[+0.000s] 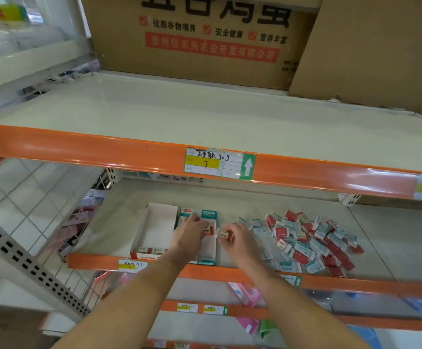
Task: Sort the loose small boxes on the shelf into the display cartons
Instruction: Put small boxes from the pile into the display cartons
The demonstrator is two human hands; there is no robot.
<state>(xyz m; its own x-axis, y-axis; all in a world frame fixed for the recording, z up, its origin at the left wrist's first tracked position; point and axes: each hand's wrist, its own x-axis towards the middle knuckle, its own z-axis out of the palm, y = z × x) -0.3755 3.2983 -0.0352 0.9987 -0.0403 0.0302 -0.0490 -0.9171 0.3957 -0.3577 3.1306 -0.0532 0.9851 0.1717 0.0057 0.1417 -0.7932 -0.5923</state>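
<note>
My left hand [189, 235] and right hand [237, 244] are bare, with no rings or gloves. My forearms [139, 295] are bare too, no sleeves showing.

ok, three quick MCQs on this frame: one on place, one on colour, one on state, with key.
1. The pile of loose boxes lies:
A. right of the cartons
B. on the top shelf
C. inside the left carton

2. The shelf edge strips are:
A. blue
B. orange
C. black

3. The right hand is:
A. empty and flat
B. holding a small red box
C. out of view

Key: 1 A, the pile sits right of both hands and both cartons. 2 B, every strip is orange. 3 B, its fingers pinch a small red box.
</note>
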